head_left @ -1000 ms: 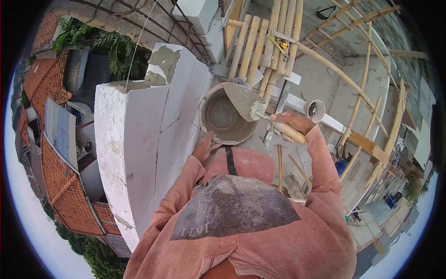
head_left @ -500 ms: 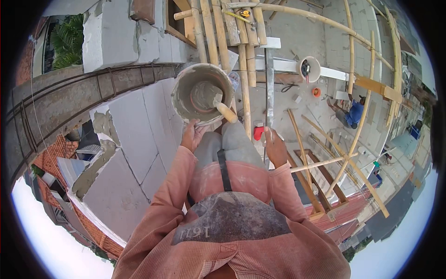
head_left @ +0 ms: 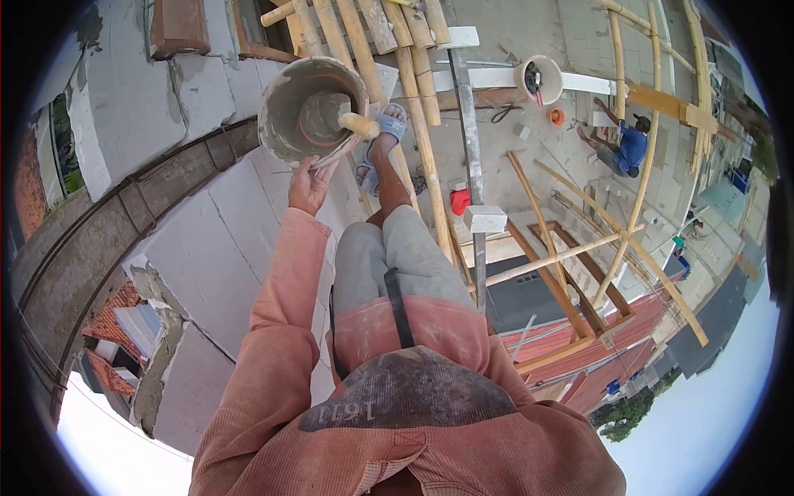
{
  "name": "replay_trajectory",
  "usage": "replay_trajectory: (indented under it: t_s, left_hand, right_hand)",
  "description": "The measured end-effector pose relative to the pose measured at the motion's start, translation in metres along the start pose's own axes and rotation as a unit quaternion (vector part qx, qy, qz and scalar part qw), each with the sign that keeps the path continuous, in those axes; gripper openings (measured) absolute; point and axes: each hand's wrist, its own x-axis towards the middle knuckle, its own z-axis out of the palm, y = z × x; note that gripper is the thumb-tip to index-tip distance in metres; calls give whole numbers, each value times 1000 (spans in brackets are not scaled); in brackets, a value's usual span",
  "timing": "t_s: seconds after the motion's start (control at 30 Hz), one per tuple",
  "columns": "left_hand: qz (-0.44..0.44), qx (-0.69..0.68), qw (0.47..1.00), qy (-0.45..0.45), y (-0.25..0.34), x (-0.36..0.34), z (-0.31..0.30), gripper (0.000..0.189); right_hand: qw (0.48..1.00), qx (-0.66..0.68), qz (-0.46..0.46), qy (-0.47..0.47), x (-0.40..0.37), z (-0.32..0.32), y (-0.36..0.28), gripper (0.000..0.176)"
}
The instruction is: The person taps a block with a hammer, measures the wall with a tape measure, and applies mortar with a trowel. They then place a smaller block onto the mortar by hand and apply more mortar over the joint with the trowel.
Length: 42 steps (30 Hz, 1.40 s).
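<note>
My left hand grips the near rim of a mortar-smeared bucket, its fingers over the edge. Inside the bucket lies wet grey mortar, with a tool whose wooden handle leans out over the right side. The bucket is above the bamboo poles and beside my sandalled feet. My right hand is out of sight; only its sleeve shows beside my right hip.
Bamboo poles run under my feet, next to a metal beam with a white block near it. A block wall stands at left. Below right, a person in blue sits near a white bucket.
The bucket and my left hand have moved up and left in view. My right hand has dropped out of sight. My sandalled feet and the white block now show.
</note>
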Motion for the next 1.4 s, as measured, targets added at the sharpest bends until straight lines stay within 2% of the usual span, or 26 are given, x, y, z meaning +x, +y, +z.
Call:
replay_trajectory:
  t_s: [0.2,0.57,0.63,0.67,0.73,0.77,0.8,0.83,0.87,0.93,1.03,1.07,1.1,1.13,1.17,1.2,1.27,1.3,1.37,1.4]
  left_hand:
    - [-8,4,1000,27,-12,30,14,24]
    - [-13,40,999,-9,-26,238,53,19]
    - [-1,47,999,-14,-30,267,62,18]
    - [6,57,998,-16,-34,279,70,18]
    - [36,65,997,-19,-40,307,75,18]
    - [40,70,997,-18,-44,314,77,18]
    - [47,76,996,-17,-46,319,78,18]
    - [54,85,995,-19,-50,325,79,19]
    - [62,92,994,-20,-53,336,74,20]
    - [73,120,989,-38,-53,364,55,25]
    - [60,150,986,-34,-52,394,30,29]
    - [49,161,985,-24,-51,396,20,30]
    - [50,177,982,-36,-49,396,9,33]
    - [53,192,979,-51,-46,395,3,35]
    - [57,207,974,-71,-42,397,-1,38]
    - [30,185,979,-81,-31,400,-6,42]
    - [-19,161,981,-105,-17,403,-16,49]
    - [-41,159,979,-120,-16,401,-19,52]
    - [-75,194,964,-163,-17,388,-16,58]
    - [-61,216,962,-156,-19,386,-16,59]
  right_hand:
    - [998,60,34,4,13,28,28,39]
    - [984,149,92,7,31,85,77,38]
    - [985,152,76,10,49,88,85,37]
    - [989,141,36,14,64,89,88,37]
    - [990,82,-109,40,100,84,97,37]
    - [989,79,-112,55,121,81,95,37]
    - [994,90,-48,44,140,68,75,42]
    - [981,154,50,109,168,78,79,40]
    - [924,345,132,96,170,54,21,44]
    - [871,443,152,148,233,43,24,47]
    - [840,478,154,205,346,24,40,72]
    - [832,499,164,178,383,15,54,87]
    - [821,499,172,217,410,10,48,93]
    - [805,494,166,282,466,17,80,98]
    - [820,441,245,269,487,3,77,116]
    - [838,418,238,259,532,-5,108,126]
    - [835,383,256,301,577,-10,109,141]
    - [812,369,282,353,581,-18,82,147]
    - [837,411,99,347,622,-21,110,159]
    - [836,409,126,343,633,-18,116,152]
